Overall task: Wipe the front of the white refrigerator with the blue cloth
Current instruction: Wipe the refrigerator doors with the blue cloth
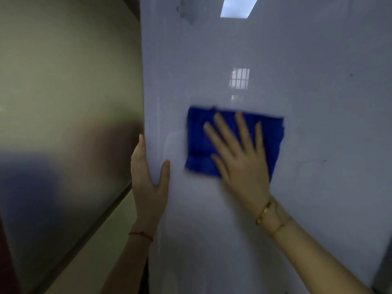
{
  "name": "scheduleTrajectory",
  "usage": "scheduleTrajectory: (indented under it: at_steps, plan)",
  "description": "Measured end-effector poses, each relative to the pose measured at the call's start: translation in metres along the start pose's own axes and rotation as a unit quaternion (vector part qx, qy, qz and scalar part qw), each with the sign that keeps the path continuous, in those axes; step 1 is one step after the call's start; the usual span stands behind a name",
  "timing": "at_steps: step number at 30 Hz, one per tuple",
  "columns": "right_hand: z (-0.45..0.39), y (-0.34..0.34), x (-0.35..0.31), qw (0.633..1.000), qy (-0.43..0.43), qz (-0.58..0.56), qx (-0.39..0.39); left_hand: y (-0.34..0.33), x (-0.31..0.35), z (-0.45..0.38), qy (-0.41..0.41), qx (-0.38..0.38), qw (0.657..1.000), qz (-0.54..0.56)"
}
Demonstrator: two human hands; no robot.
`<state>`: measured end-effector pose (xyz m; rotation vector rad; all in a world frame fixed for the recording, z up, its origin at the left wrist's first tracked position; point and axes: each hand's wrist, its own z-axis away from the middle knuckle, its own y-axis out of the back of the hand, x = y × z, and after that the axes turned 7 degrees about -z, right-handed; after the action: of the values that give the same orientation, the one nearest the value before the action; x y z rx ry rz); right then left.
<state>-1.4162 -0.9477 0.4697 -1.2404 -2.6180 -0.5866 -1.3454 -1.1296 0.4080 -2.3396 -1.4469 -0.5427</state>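
Note:
The white refrigerator front (307,66) fills most of the view, glossy, with reflections of a ceiling light and a window. A folded blue cloth (197,143) lies flat against it near the middle. My right hand (239,158) presses on the cloth with fingers spread, covering its right-hand part. My left hand (146,177) grips the refrigerator's left edge, thumb on the front and fingers around the side.
A grey-beige wall panel (67,85) stands to the left of the refrigerator, with a pale strip below it. A cluster of dark smudges (184,11) marks the refrigerator front near the top. A few small specks dot its right part.

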Motion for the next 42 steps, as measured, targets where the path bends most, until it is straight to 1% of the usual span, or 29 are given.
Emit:
scheduleTrajectory:
  at_steps: [2, 4, 6, 8, 9, 10, 11, 12, 15, 16, 17, 18, 19, 21, 22, 23, 24, 25, 26, 28, 29, 31, 32, 35, 36, 37, 39, 40, 42]
  plan:
    - [0.048, -0.005, -0.004, 0.998, 0.045, 0.014, -0.042, -0.001, 0.002, 0.002, -0.007, 0.004, 1.000, -0.009]
    - [0.070, 0.001, 0.019, 0.998, 0.030, 0.029, -0.043, -0.004, 0.007, 0.003, -0.005, 0.016, 1.000, -0.023]
    - [0.059, 0.013, 0.049, 0.999, -0.040, 0.026, -0.016, -0.009, 0.013, 0.005, -0.015, 0.032, 0.998, -0.049]
    - [0.023, 0.027, 0.073, 0.990, -0.136, -0.001, 0.037, -0.014, 0.016, 0.004, -0.021, 0.044, 0.996, -0.073]
    - [0.002, 0.031, 0.078, 0.984, -0.170, -0.007, 0.060, -0.016, 0.016, 0.003, -0.021, 0.050, 0.995, -0.084]
    - [-0.014, 0.032, 0.077, 0.980, -0.185, -0.008, 0.071, -0.018, 0.016, 0.003, -0.022, 0.055, 0.994, -0.093]
    - [-0.023, 0.030, 0.070, 0.982, -0.173, -0.005, 0.075, -0.019, 0.016, 0.002, -0.024, 0.058, 0.993, -0.098]
    - [-0.023, 0.026, 0.060, 0.989, -0.135, -0.002, 0.066, -0.019, 0.016, 0.003, -0.026, 0.059, 0.993, -0.101]
    - [0.027, 0.008, 0.031, 1.000, 0.014, -0.001, -0.011, -0.019, 0.014, 0.003, -0.028, 0.055, 0.992, -0.108]
    - [0.044, 0.009, 0.032, 0.999, 0.045, 0.005, -0.029, -0.019, 0.013, 0.003, -0.029, 0.054, 0.992, -0.112]
    - [0.052, 0.011, 0.040, 0.998, 0.057, 0.007, -0.036, -0.019, 0.012, 0.003, -0.029, 0.055, 0.991, -0.116]
    - [0.050, 0.015, 0.053, 0.998, 0.050, 0.006, -0.033, -0.020, 0.012, 0.003, -0.030, 0.058, 0.991, -0.121]
    - [0.041, 0.020, 0.065, 1.000, 0.023, 0.007, -0.019, -0.020, 0.011, 0.002, -0.031, 0.063, 0.990, -0.126]
    - [0.001, 0.032, 0.086, 0.998, -0.063, 0.000, 0.027, -0.021, 0.012, 0.003, -0.032, 0.074, 0.988, -0.133]
    - [-0.024, 0.036, 0.091, 0.994, -0.096, -0.006, 0.051, -0.021, 0.013, 0.003, -0.031, 0.077, 0.987, -0.135]
    - [-0.048, 0.038, 0.089, 0.992, -0.111, -0.009, 0.064, -0.022, 0.013, 0.003, -0.030, 0.076, 0.987, -0.137]
    - [-0.065, 0.036, 0.078, 0.992, -0.107, -0.005, 0.069, -0.022, 0.012, 0.003, -0.029, 0.075, 0.987, -0.139]
    - [-0.075, 0.030, 0.062, 0.995, -0.078, 0.000, 0.066, -0.022, 0.011, 0.003, -0.027, 0.072, 0.987, -0.139]
    - [-0.075, 0.022, 0.044, 0.998, -0.029, 0.001, 0.056, -0.021, 0.010, 0.002, -0.022, 0.069, 0.988, -0.138]
    - [-0.049, 0.006, 0.011, 0.997, 0.071, -0.013, 0.001, -0.020, 0.009, 0.002, -0.016, 0.060, 0.989, -0.131]
    - [-0.033, 0.003, 0.005, 0.995, 0.098, -0.012, -0.026, -0.019, 0.009, 0.002, -0.018, 0.055, 0.990, -0.126]
    - [-0.022, 0.009, 0.017, 0.994, 0.097, -0.005, -0.042, -0.017, 0.009, 0.002, -0.029, 0.048, 0.992, -0.116]
    - [-0.031, 0.015, 0.029, 0.997, 0.072, 0.000, -0.028, -0.016, 0.009, 0.002, -0.032, 0.045, 0.992, -0.116]
    - [-0.097, 0.032, 0.054, 0.999, -0.025, 0.004, 0.026, -0.015, 0.009, 0.002, -0.029, 0.047, 0.990, -0.127]
    - [-0.123, 0.034, 0.054, 0.998, -0.036, 0.002, 0.044, -0.015, 0.009, 0.002, -0.026, 0.049, 0.990, -0.130]
    - [-0.145, 0.033, 0.049, 0.998, -0.031, 0.003, 0.052, -0.015, 0.010, 0.002, -0.025, 0.050, 0.990, -0.131]
    - [-0.167, 0.023, 0.026, 0.998, 0.020, 0.011, 0.052, -0.016, 0.010, 0.002, -0.028, 0.050, 0.989, -0.135]
    - [-0.166, 0.016, 0.014, 0.997, 0.060, 0.012, 0.044, -0.017, 0.010, 0.001, -0.028, 0.049, 0.989, -0.138]
    - [-0.140, 0.004, -0.004, 0.992, 0.129, 0.006, 0.001, -0.017, 0.008, 0.001, -0.018, 0.045, 0.988, -0.145]
